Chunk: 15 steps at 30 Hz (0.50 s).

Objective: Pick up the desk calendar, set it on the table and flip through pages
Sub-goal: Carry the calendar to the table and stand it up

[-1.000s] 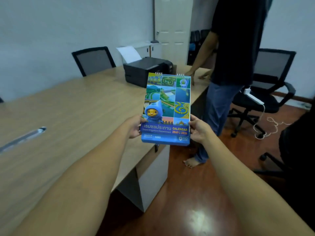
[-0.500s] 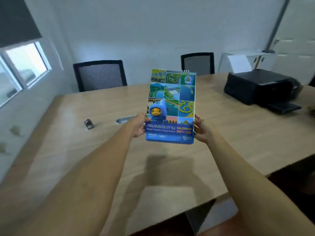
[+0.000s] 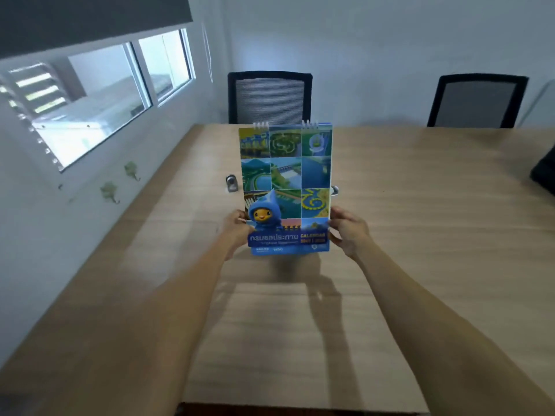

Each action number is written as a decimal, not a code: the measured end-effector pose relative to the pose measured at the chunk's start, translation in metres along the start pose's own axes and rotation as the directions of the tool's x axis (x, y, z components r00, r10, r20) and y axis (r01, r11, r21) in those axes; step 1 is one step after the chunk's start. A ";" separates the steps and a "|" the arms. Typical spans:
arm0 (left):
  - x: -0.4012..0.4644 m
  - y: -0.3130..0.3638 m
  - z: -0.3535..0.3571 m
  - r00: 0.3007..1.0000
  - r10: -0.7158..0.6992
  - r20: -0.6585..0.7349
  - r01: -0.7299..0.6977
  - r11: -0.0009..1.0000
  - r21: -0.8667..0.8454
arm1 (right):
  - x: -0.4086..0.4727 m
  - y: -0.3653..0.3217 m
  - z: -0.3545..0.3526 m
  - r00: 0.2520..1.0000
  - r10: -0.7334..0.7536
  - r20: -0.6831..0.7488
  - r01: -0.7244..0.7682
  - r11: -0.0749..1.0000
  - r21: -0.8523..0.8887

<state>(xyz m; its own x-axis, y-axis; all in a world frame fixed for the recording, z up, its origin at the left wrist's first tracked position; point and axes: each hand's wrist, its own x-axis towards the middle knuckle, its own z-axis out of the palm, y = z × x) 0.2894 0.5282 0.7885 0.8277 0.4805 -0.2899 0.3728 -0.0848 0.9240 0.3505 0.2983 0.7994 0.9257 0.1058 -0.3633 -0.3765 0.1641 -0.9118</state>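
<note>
The desk calendar (image 3: 286, 175) is a tall spiral-bound pad with a cover of blue and green photo tiles and a blue cartoon figure. It is upright in the air above the wooden table (image 3: 420, 235), cover facing me, its shadow on the tabletop below. My left hand (image 3: 235, 232) grips its lower left edge. My right hand (image 3: 348, 232) grips its lower right edge. Both arms reach forward over the table.
A small dark metal object (image 3: 231, 183) lies on the table behind the calendar. Two black mesh chairs (image 3: 270, 97) (image 3: 477, 100) stand at the far side. A window (image 3: 99, 94) fills the left wall. A black device's edge (image 3: 545, 172) shows at right.
My view has swung left from the standing person and the printer to the table's window end. The calendar stays in both hands and is now over the tabletop.
</note>
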 end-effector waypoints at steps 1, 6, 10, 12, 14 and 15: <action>0.003 -0.010 0.000 1.000 -0.003 -0.015 0.003 1.000 0.016 | 0.003 0.005 0.001 1.000 -0.003 0.002 0.003 1.000 0.001; 0.003 -0.037 0.005 0.990 0.082 -0.116 -0.062 0.984 0.166 | 0.010 0.030 -0.001 0.999 0.000 0.032 -0.002 0.999 0.034; 0.004 -0.052 0.013 0.990 0.102 -0.099 -0.081 0.977 0.198 | 0.010 0.054 -0.011 1.000 0.015 -0.001 -0.015 0.998 0.068; 0.003 -0.059 0.018 0.990 0.097 -0.101 -0.076 0.978 0.195 | 0.010 0.064 -0.017 1.000 0.011 -0.011 -0.010 0.998 0.060; 0.004 -0.064 0.020 0.990 0.089 -0.113 -0.068 0.982 0.174 | 0.010 0.069 -0.018 1.000 0.013 -0.027 -0.011 0.997 0.079; 0.005 -0.065 0.021 0.989 0.083 -0.123 -0.062 0.985 0.162 | 0.010 0.070 -0.017 0.999 0.015 -0.033 -0.012 0.996 0.093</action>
<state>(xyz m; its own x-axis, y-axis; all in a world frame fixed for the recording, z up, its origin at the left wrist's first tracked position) 0.2781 0.5183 0.7217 0.7977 0.5758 -0.1793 0.3834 -0.2547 0.8878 0.3342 0.2939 0.7290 0.9206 0.0763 -0.3829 -0.3893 0.2532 -0.8856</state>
